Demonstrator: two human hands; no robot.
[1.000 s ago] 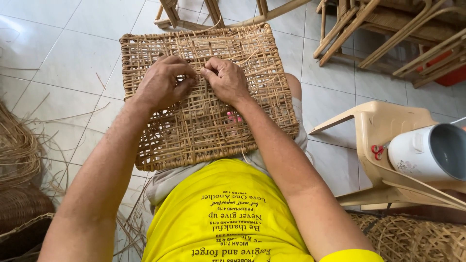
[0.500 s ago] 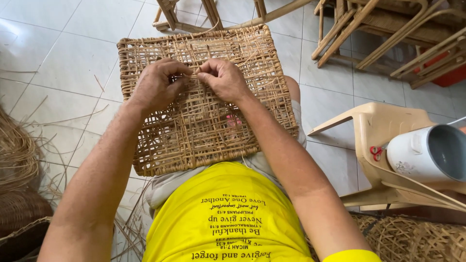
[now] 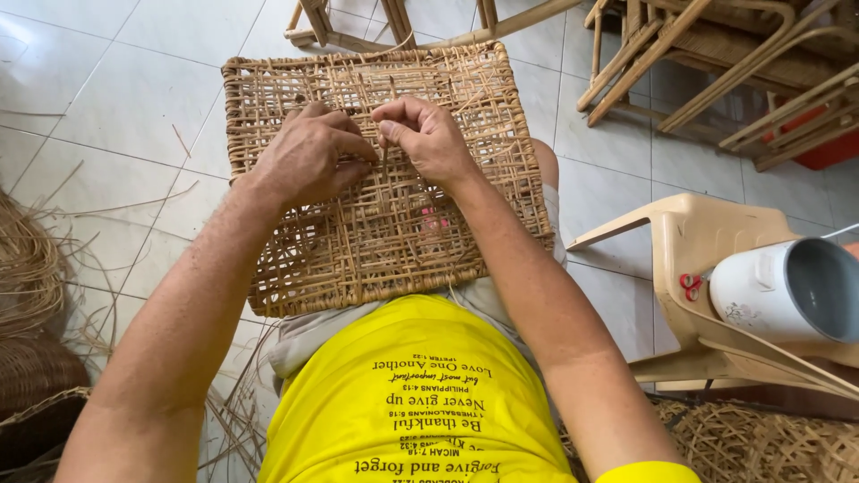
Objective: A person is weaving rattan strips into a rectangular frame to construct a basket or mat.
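1. A square woven cane panel point(image 3: 385, 170) lies across the person's lap, filling the centre and upper middle of the frame, its far edge near the chair legs at the top.
2. The left hand point(image 3: 309, 156) rests flat on the weave just left of centre, fingers curled and pressing the strands down; its grip closes on nothing that I can make out.
3. The right hand point(image 3: 428, 136) sits touching it on the right, thumb and fingers pinched shut on a thin cane strand point(image 3: 386, 161) that runs down into the mesh.
4. By my reading, the step in hand is threading that strand through the open lattice, with the panel partly filled.
5. The next move calls for a steady pull along the strand's line while the left hand keeps the neighbouring strands flat.
6. Loose cane strips point(image 3: 31, 268) lie on the tiled floor at the left edge; a white bucket point(image 3: 787, 291) rests on a beige plastic chair point(image 3: 707, 241) at the right.
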